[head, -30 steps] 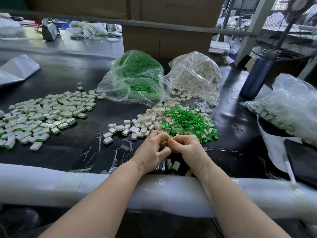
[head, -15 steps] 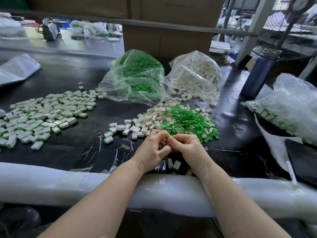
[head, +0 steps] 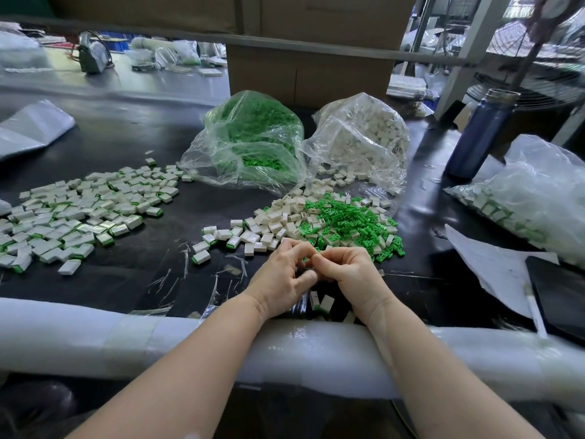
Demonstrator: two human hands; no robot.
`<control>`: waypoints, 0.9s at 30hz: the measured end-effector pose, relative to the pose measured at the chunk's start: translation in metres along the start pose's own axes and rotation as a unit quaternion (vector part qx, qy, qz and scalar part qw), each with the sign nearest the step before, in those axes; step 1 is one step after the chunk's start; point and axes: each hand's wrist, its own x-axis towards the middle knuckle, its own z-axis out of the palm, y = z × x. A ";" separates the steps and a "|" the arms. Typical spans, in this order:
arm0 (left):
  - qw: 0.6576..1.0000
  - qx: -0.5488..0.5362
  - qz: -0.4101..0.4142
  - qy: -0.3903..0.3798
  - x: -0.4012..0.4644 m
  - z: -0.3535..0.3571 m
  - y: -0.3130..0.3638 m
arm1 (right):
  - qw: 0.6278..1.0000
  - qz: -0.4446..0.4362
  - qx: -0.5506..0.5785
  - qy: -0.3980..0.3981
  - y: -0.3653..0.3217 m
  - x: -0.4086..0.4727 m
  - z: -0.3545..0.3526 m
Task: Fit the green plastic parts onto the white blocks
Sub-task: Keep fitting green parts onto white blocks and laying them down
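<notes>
My left hand (head: 283, 277) and my right hand (head: 351, 272) meet fingertip to fingertip just in front of the mixed pile, fingers curled around a small piece that the fingers hide. Loose green plastic parts (head: 351, 223) lie heaped right behind my hands, with bare white blocks (head: 278, 217) beside them to the left. A wide spread of fitted white blocks with green ends (head: 72, 213) covers the mat at the left. A few fitted blocks (head: 323, 303) lie under my wrists.
A clear bag of green parts (head: 250, 141) and a clear bag of white blocks (head: 364, 137) stand at the back. A blue bottle (head: 481, 134), a bag of finished pieces (head: 531, 191), papers (head: 493, 264) and a dark tablet (head: 560, 289) are at the right. A foam-wrapped rail (head: 126, 337) edges the table.
Both hands stay together in the same spot; only the fingers shift slightly around the hidden piece. The piles have not moved.
</notes>
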 end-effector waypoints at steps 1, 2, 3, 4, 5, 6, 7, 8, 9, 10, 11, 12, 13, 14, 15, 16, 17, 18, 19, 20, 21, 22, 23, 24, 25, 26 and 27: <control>1.000 0.001 -0.003 0.001 0.000 0.000 0.001 | 1.000 0.003 0.001 0.001 0.000 0.000 0.000; 1.000 0.002 -0.005 0.000 0.001 0.000 0.000 | 1.000 0.004 0.001 0.001 0.001 0.000 -0.001; 1.000 0.002 -0.007 -0.002 0.001 0.001 -0.001 | 1.000 0.005 0.002 0.001 0.001 0.000 -0.001; 1.000 0.003 -0.009 -0.004 0.002 0.001 -0.001 | 1.000 0.004 0.001 0.001 0.001 0.001 -0.001; 1.000 0.004 -0.012 -0.006 0.002 0.001 -0.001 | 1.000 0.002 -0.001 0.000 0.001 0.001 -0.001; 1.000 0.005 -0.015 -0.008 0.001 0.001 0.000 | 1.000 -0.002 -0.004 0.001 0.001 0.001 -0.001; 1.000 0.007 -0.015 -0.008 0.001 0.000 0.000 | 1.000 -0.006 -0.003 0.000 0.000 0.000 -0.001; 1.000 0.006 -0.014 -0.006 0.000 0.000 0.000 | 1.000 -0.012 0.000 -0.003 0.000 0.000 0.000; 1.000 0.004 -0.012 -0.004 0.000 0.000 0.000 | 1.000 -0.018 0.005 -0.008 -0.001 -0.001 0.001; 1.000 -0.002 -0.010 -0.001 0.000 0.000 0.000 | 1.000 -0.023 0.009 -0.012 -0.002 -0.001 0.002; 1.000 -0.013 -0.007 0.005 0.000 0.000 -0.001 | 0.999 -0.028 0.012 -0.016 -0.003 -0.002 0.002; 1.000 -0.023 -0.005 0.014 0.001 0.000 -0.003 | 0.999 -0.032 0.011 -0.018 -0.003 -0.002 0.003; 0.999 -0.029 -0.003 0.025 0.002 0.000 -0.005 | 0.999 -0.034 0.010 -0.016 -0.003 -0.002 0.004; 0.999 -0.032 -0.002 0.038 0.002 0.000 -0.007 | 0.999 -0.036 0.009 -0.007 -0.003 -0.001 0.004; 0.998 -0.036 -0.003 0.052 0.003 0.001 -0.008 | 0.999 -0.038 0.009 0.009 -0.002 -0.001 0.003; 0.997 -0.040 -0.005 0.067 0.004 0.001 -0.008 | 0.999 -0.043 0.005 0.030 -0.002 0.000 0.003; 0.996 -0.042 -0.010 0.078 0.004 0.001 -0.008 | 0.997 -0.051 -0.007 0.050 -0.001 0.000 0.002; 0.995 -0.043 -0.017 0.084 0.004 0.001 -0.008 | 0.995 -0.064 -0.028 0.065 -0.001 0.000 0.001; 0.995 -0.045 -0.024 0.082 0.004 0.001 -0.009 | 0.993 -0.076 -0.054 0.071 -0.001 0.000 0.000; 0.995 -0.052 -0.028 0.076 0.004 0.001 -0.009 | 0.991 -0.087 -0.077 0.071 -0.001 0.000 0.000; 0.995 -0.060 -0.029 0.069 0.004 0.001 -0.009 | 0.989 -0.092 -0.094 0.070 -0.001 0.000 0.000; 0.995 -0.065 -0.029 0.064 0.004 0.002 -0.009 | 0.987 -0.095 -0.106 0.072 -0.002 0.000 0.001; 0.995 -0.066 -0.028 0.062 0.004 0.002 -0.009 | 0.985 -0.098 -0.117 0.078 -0.002 -0.001 0.001; 0.996 -0.063 -0.027 0.062 0.003 0.002 -0.009 | 0.983 -0.101 -0.128 0.083 -0.002 0.000 0.001; 0.996 -0.060 -0.026 0.062 0.003 0.002 -0.009 | 0.981 -0.102 -0.140 0.088 -0.002 0.000 0.001; 0.996 -0.058 -0.028 0.059 0.004 0.002 -0.009 | 0.979 -0.101 -0.153 0.090 -0.001 0.000 0.002; 0.996 -0.057 -0.031 0.057 0.004 0.002 -0.009 | 0.976 -0.099 -0.169 0.091 -0.001 0.001 0.002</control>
